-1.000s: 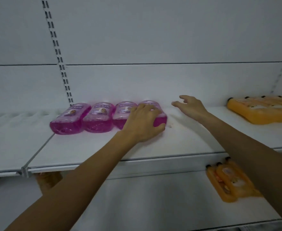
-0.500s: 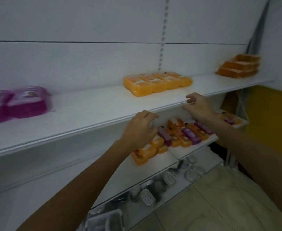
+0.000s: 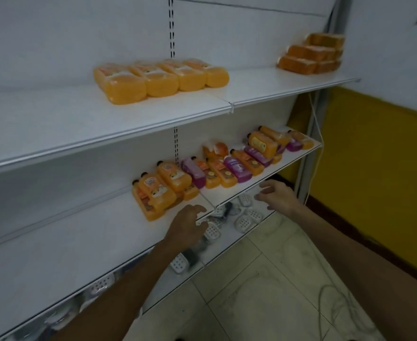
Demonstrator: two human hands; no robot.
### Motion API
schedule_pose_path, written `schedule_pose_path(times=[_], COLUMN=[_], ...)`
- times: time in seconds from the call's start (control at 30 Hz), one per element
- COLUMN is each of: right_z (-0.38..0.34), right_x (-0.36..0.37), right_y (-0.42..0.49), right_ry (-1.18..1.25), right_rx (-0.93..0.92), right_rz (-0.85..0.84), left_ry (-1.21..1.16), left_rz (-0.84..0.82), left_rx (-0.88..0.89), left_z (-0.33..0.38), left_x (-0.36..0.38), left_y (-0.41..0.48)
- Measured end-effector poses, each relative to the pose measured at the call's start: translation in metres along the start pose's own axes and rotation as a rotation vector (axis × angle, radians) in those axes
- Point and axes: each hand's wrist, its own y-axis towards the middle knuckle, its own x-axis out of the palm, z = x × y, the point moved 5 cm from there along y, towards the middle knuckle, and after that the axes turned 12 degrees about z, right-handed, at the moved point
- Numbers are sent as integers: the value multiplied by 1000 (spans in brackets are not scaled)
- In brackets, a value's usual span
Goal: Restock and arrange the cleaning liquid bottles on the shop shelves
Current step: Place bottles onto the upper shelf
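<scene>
Upper centre: four large orange bottles of translucent plastic [image 3: 160, 80], glossy and smooth, on a white shelf board [image 3: 54, 124] that looks like painted metal, matt, with a faint sheen along the front lip
Upper right: stack of orange packs [image 3: 310, 55], slightly shiny; the material is too blurred to tell
Mid-frame: small orange plastic bottles [image 3: 158, 190], glossy, with black caps and paper-like labels; small purple plastic bottles [image 3: 237, 168], glossy and opaque-looking
Lower centre: white perforated plastic soap dishes [image 3: 244, 222], smooth
Bottom right: pale floor tiles [image 3: 264, 291], glazed and scuffed
Right: yellow painted wall [image 3: 375, 156], matt
</scene>
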Motion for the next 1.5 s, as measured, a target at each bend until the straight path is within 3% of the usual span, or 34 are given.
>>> schedule_pose_path(times=[0.13,0.23,0.47,0.63,0.73,0.8,0.93,1.07,1.27,1.5], right_z=[4,-1,-51,-71,-76,-70,-64,-66,-60,-53], right_x=[45,100,203,249,285,309,330,323,289,201], right_y=[31,64,138,182,201,203,209,214,190,147], right_ry=[173,198,-34,-81,-69,-110,-209,-243,-93,27], right_rx=[129,127,-179,-320,-373,-314,-295,-226,-211,-368], right_rz=[38,-47,-278,-271,-273,-338,-426,-552,-522,-457], left_ry=[-32,-45,-118,-179,-119,-94,-353,-416,-580,-610], left_rz=[79,180,356,264,291,296,308,404,498,641], left_rx=[-116,-251,-670,-858,-950,-986,-1026,-1051,-1053,-898], left_z=[-31,-66,-137,-158,-180,-190,-200,-203,-182,-107], left_x=[-12,-26,-28,-9,5,9,11,3,-11,-12], left_y=[25,48,98,141,160,163,155,142,105,56])
